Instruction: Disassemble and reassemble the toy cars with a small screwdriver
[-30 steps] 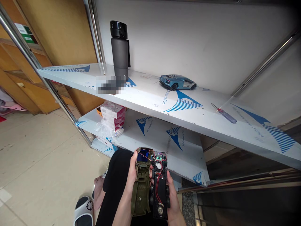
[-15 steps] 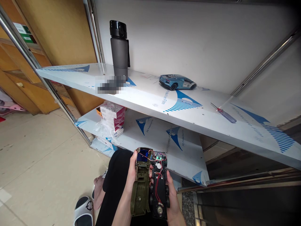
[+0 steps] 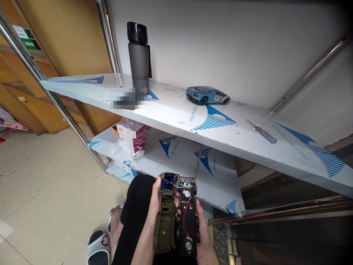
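My left hand (image 3: 154,201) is closed around the olive-green body shell (image 3: 164,224) of a toy truck, its hollow inside facing up. In my right hand (image 3: 203,228) is the truck's black chassis (image 3: 188,221), with wheels along its sides. Shell and chassis lie side by side, joined by thin wires. A small green circuit board (image 3: 187,184) sits at the chassis's far end, and red wires run down to a round metal part (image 3: 188,246) at the near end. Some fingers are hidden behind the two parts.
On the upper shelf (image 3: 171,117) are a dark water bottle (image 3: 138,62), a blurred dark object (image 3: 129,99), a blue toy car (image 3: 208,95) and a screwdriver (image 3: 264,134). Stacked boxes (image 3: 131,134) stand on the shelf below. Metal posts (image 3: 68,114) support the rack.
The chassis in my right hand has shifted very slightly right, away from the shell. Both hands keep their hold, and the view has moved a little.
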A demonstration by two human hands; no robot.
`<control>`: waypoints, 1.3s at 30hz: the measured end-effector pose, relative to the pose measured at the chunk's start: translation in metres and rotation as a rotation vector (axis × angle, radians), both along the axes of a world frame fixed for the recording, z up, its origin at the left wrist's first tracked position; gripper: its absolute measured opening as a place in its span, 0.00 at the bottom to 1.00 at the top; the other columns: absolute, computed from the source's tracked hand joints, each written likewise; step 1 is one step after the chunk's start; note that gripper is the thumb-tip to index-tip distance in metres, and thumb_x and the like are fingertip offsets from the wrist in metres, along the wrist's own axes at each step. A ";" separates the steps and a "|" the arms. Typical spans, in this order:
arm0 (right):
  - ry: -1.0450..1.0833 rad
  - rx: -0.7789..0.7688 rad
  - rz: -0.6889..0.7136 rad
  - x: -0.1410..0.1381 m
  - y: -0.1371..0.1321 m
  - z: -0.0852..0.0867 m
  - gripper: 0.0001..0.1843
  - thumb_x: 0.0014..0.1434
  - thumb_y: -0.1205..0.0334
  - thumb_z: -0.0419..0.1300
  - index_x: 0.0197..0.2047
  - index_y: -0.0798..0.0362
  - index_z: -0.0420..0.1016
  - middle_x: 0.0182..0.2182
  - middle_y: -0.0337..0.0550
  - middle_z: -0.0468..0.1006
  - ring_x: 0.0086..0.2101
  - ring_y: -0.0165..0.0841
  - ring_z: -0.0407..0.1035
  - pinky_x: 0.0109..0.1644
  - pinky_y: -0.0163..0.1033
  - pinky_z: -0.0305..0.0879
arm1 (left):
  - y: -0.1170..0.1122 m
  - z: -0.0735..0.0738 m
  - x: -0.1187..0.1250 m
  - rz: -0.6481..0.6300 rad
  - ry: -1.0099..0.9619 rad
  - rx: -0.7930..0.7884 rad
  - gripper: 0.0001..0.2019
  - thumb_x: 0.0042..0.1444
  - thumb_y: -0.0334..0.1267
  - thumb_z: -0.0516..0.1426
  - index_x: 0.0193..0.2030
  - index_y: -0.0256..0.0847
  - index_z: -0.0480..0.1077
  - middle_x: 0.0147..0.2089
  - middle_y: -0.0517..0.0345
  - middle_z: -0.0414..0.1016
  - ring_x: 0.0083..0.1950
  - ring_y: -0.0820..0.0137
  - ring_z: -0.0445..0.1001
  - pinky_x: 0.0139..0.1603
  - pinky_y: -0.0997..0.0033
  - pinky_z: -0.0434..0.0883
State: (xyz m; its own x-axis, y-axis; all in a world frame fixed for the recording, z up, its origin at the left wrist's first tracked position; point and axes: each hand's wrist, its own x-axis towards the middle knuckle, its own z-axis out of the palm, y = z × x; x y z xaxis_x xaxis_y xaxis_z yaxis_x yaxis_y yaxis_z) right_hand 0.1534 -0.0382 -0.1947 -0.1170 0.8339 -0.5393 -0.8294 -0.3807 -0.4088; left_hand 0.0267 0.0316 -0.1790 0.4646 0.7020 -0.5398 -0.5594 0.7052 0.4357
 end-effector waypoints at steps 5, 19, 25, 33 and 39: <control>0.045 -0.057 -0.015 0.000 0.000 -0.001 0.31 0.44 0.38 0.83 0.42 0.55 0.90 0.34 0.46 0.90 0.39 0.46 0.86 0.48 0.48 0.82 | 0.000 0.001 -0.001 0.036 0.027 0.037 0.38 0.60 0.74 0.54 0.46 0.36 0.80 0.28 0.48 0.83 0.28 0.57 0.82 0.34 0.60 0.80; -0.546 0.004 -0.129 0.003 -0.007 0.023 0.27 0.51 0.54 0.84 0.53 0.44 0.86 0.58 0.39 0.86 0.59 0.36 0.78 0.54 0.30 0.78 | -0.017 0.038 -0.005 0.421 0.793 0.623 0.12 0.73 0.53 0.57 0.52 0.51 0.75 0.52 0.58 0.80 0.59 0.59 0.75 0.60 0.68 0.67; -0.707 0.204 -0.063 -0.010 0.000 0.042 0.24 0.51 0.54 0.84 0.50 0.46 0.89 0.51 0.43 0.89 0.50 0.40 0.82 0.53 0.35 0.78 | -0.024 0.041 -0.007 0.377 0.905 0.643 0.15 0.72 0.55 0.57 0.57 0.53 0.72 0.54 0.57 0.82 0.60 0.57 0.77 0.61 0.66 0.66; -1.113 0.365 0.055 -0.007 0.001 0.036 0.19 0.62 0.48 0.75 0.53 0.48 0.86 0.49 0.45 0.86 0.48 0.41 0.78 0.53 0.37 0.74 | -0.027 0.049 -0.006 0.323 0.905 0.668 0.15 0.71 0.54 0.59 0.58 0.52 0.72 0.52 0.57 0.85 0.56 0.57 0.80 0.57 0.67 0.68; -1.211 0.412 0.096 -0.007 0.004 0.049 0.16 0.65 0.49 0.71 0.52 0.47 0.86 0.47 0.46 0.86 0.47 0.42 0.78 0.51 0.38 0.72 | -0.029 0.048 -0.005 0.302 0.887 0.683 0.16 0.71 0.55 0.58 0.59 0.52 0.71 0.50 0.56 0.85 0.53 0.57 0.81 0.55 0.67 0.70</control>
State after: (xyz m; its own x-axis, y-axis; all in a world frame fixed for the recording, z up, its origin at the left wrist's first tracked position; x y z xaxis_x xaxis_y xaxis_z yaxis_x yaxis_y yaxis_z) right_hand 0.1463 -0.0341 -0.1458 0.1963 0.9793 -0.0484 0.1762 -0.0838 -0.9808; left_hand 0.0215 0.0027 -0.1309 -0.1234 0.9906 -0.0582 0.0278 0.0620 0.9977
